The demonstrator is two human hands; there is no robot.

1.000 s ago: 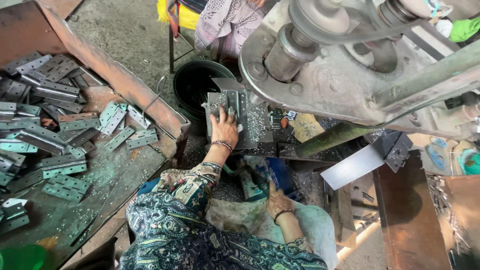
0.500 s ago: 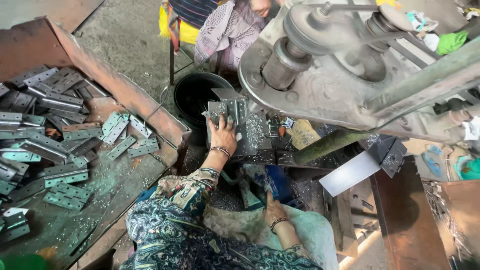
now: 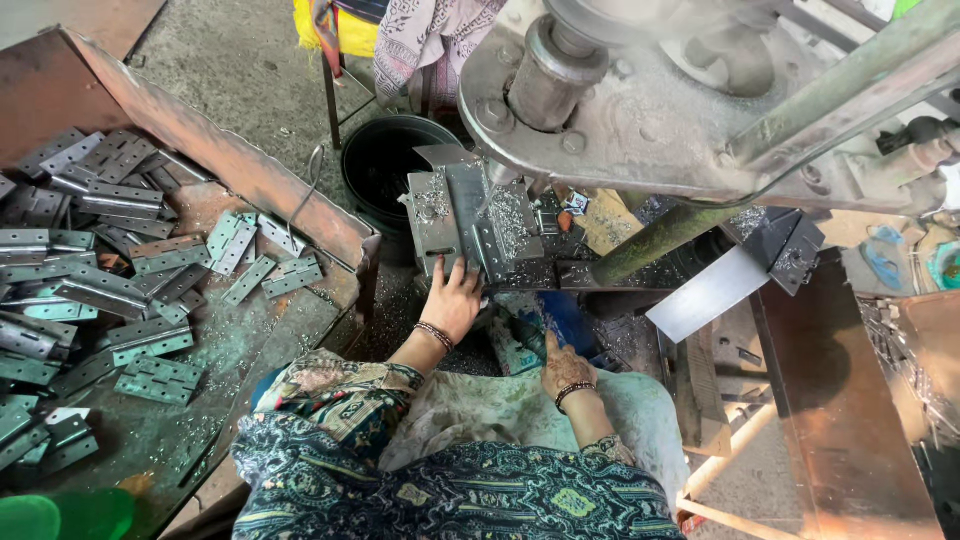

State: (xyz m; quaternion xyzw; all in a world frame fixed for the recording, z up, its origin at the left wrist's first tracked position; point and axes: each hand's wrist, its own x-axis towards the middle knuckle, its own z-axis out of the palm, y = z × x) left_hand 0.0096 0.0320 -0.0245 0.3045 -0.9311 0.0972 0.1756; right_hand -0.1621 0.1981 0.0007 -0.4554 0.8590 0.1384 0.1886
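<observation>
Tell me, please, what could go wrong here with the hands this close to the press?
The left hand rests on the metal plate right under the press head; if the machine cycled, the fingers could likely be caught. Loose metal shavings cover the fixture, and both hands are bare, so cuts seem possible. The right hand sits low beside the machine base, near more sharp scrap.

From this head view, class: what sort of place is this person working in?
Most likely a small metalworking shop. A heavy press machine stands over the left hand, a rusty tray holds stamped metal hinges, and metal shavings cover the work block.
</observation>
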